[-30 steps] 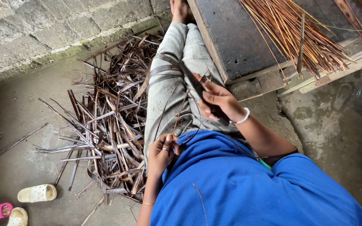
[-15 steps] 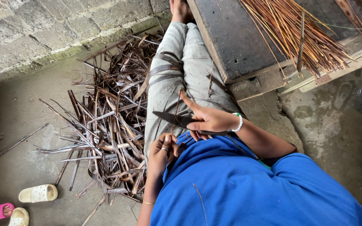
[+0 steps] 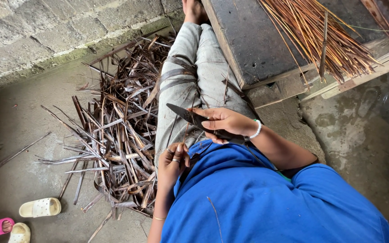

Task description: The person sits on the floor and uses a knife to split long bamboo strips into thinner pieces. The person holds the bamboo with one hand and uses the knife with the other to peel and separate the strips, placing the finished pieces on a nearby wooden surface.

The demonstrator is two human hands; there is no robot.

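head view | right hand [image 3: 223,125] gripping a dark knife [image 3: 190,117], blade pointing away to its left | left hand [image 3: 173,160] closed, pinching a thin stick [image 3: 185,133] that runs up to just under the blade, over the lap | leaf strips [image 3: 113,135] piled left

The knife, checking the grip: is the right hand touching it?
Touching. The head view shows the right hand wrapped around the knife, fingers over its handle.
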